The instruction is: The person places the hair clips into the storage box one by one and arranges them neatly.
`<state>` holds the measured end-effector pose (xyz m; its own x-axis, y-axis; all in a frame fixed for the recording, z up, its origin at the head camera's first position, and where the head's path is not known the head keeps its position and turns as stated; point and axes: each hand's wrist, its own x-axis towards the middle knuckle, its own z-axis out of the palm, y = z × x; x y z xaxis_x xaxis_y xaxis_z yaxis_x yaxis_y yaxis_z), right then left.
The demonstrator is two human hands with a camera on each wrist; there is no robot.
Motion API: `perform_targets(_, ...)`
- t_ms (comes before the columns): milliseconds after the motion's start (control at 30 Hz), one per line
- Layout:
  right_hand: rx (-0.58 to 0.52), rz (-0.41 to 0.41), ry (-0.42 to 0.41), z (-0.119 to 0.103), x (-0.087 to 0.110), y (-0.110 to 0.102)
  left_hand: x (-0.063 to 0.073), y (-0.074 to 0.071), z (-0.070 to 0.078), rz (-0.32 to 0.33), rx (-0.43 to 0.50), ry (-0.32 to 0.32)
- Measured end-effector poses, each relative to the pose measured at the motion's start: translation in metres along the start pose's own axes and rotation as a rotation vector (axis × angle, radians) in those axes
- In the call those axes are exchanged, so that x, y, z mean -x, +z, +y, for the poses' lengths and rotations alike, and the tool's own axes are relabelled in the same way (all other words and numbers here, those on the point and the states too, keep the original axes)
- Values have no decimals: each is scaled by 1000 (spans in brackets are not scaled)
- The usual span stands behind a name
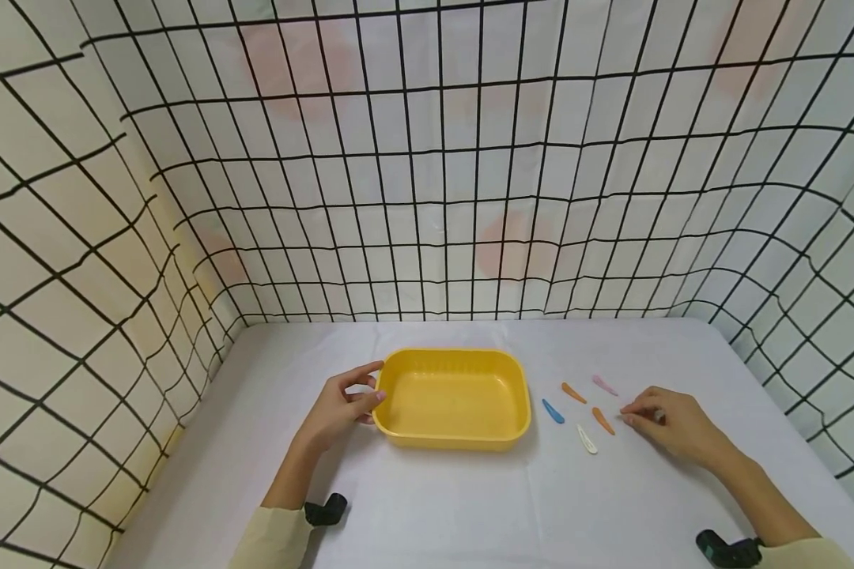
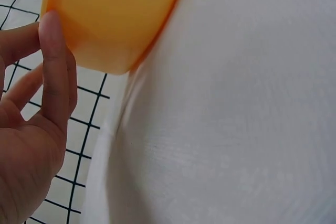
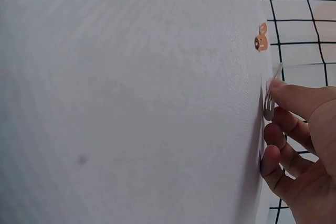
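A yellow plastic tray (image 1: 451,441) lies on the white-covered table. At its left end my left hand (image 1: 339,407) holds the rim, with the thumb and fingertips at the edge; the left wrist view shows that hand (image 2: 39,114) against the tray's wall (image 2: 113,30). My right hand (image 1: 672,423), right of the loose hair clips, pinches a pale snap hair clip (image 3: 269,109) between thumb and index finger, close above the cloth. Between tray and hand lie a blue clip (image 1: 553,411), a white clip (image 1: 587,439), a pink clip (image 1: 604,385) and two orange clips (image 1: 573,393), (image 1: 602,420).
A white cloth (image 1: 455,506) with slight creases covers the table. Black-grid white curtains (image 1: 441,174) stand behind it and on both sides. Dark wrist cameras (image 1: 326,510) are strapped at both cuffs.
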<state>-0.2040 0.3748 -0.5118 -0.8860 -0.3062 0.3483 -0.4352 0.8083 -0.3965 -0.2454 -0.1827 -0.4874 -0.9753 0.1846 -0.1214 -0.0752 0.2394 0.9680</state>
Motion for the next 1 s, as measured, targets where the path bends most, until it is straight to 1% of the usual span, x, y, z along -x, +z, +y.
perform_targets(167, 8, 37, 22, 0, -2, 2, 1, -1, 0, -6, -5, -9)
perform_targets(333, -1, 64, 37, -1, -3, 4, 0, -2, -3, -12, 9, -15)
perform_targets(433, -10, 75, 38, -6, -6, 6, 0, -2, -3, -12, 17, -14)
perform_targets(533, -10, 68, 56, -13, -12, 7, 0, -2, -1, -13, 21, -11)
perform_targets(667, -82, 24, 111, -27, -21, 5, 0, -1, 1, -19, 28, -10)
perform_targets(800, -191, -17, 142, -44, -32, 6, 0, -1, 0, -20, 38, -9)
perform_targets(1000, -272, -46, 188, -73, -49, 5, 0, 3, 0, -18, 29, -2)
